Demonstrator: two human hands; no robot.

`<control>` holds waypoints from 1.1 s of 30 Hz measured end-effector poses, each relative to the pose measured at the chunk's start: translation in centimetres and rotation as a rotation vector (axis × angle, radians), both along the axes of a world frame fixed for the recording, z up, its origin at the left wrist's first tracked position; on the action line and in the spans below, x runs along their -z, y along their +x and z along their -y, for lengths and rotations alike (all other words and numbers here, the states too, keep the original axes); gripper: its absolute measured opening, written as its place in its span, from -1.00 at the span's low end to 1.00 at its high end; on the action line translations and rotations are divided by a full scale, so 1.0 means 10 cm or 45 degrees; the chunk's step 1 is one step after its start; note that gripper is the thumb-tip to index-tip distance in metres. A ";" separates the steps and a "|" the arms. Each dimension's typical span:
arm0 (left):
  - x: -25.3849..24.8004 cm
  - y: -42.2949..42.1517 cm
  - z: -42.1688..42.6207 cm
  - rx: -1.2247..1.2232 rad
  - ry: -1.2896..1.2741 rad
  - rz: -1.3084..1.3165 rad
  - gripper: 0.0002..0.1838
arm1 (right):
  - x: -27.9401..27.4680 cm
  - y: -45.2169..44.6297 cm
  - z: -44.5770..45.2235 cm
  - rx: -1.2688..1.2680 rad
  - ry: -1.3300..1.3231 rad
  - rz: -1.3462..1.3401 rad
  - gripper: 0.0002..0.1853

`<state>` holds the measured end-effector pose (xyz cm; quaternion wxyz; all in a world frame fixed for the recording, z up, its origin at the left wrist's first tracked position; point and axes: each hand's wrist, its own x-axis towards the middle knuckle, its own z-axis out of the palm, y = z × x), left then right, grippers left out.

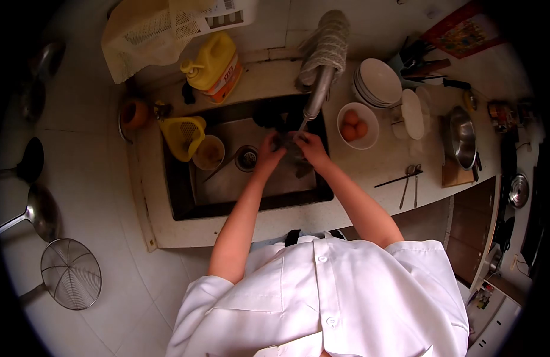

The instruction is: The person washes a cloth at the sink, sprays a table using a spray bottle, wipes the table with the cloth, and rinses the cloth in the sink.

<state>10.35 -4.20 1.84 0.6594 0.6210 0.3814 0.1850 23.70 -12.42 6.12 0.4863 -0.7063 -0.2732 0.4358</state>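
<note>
My left hand (270, 156) and my right hand (312, 150) are close together over the sink (227, 190), below the faucet spout (318, 98). Both have their fingers curled in around something dark and blurred, too unclear to name. A thin stream of water seems to come down from the spout near my right hand. To the left of my left hand is the drain (247, 159), with a long thin utensil lying beside it. Farther left, a small bowl (218, 163) sits by a yellow strainer basket (186, 134) in the sink's corner.
A white bowl (370, 116) holds brown eggs (350, 132) right of the sink, near stacked plates (379, 80). Spoons (410, 184), a chopstick and a metal basin (463, 140) lie farther right. A yellow jug (218, 65) stands behind the sink. Ladles and a wire skimmer (71, 273) hang left.
</note>
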 end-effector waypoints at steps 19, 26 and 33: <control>-0.44 0.05 0.14 0.099 0.135 0.006 -0.76 | 0.00 0.07 0.00 0.185 0.098 0.041 -0.74; -0.01 -0.06 0.06 0.272 0.553 -0.079 -0.57 | -0.43 0.01 -0.09 0.575 0.002 -0.426 -0.79; 0.01 -0.07 -0.03 -0.029 -0.489 -0.259 -0.56 | -0.01 0.16 0.05 0.975 -0.057 -1.000 -0.72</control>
